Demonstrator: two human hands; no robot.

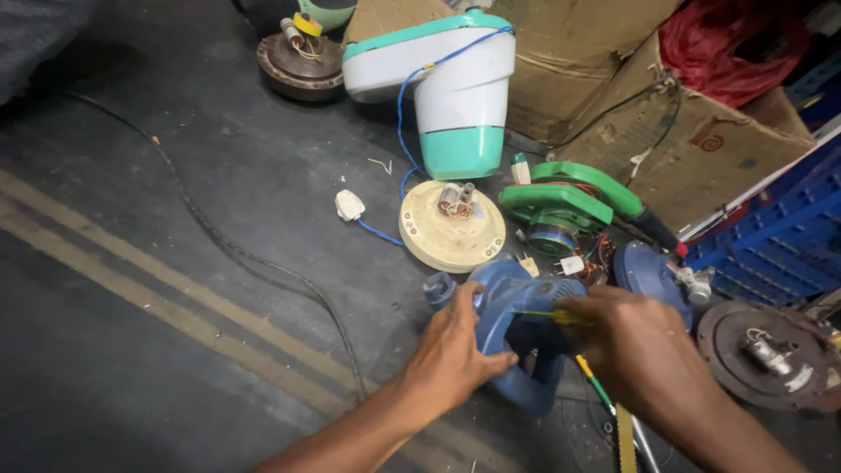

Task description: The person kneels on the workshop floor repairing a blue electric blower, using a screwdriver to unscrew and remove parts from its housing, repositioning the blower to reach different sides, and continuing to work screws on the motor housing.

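Dark concrete floor (175,158), scuffed, with two worn yellow stripes (131,271) running diagonally and a black cable (228,245) snaking across it. Landmark: blue blower housing (517,324), low centre on the floor. Left hand (451,355) grips its left side, fingers wrapped round the shell. Right hand (639,350) on its right, clenched round a yellow-handled screwdriver (547,315) with the tip against the housing. Just above it, a cream round disc (451,229) with wires; further up, a white-and-teal appliance body (447,88) trailing a blue cord to a white plug (349,205). Upper right of it, a green blower (569,206). Right of it, a rusty motor plate (766,355). Behind, cardboard boxes (683,140), red bag (727,44), blue crate (780,228).
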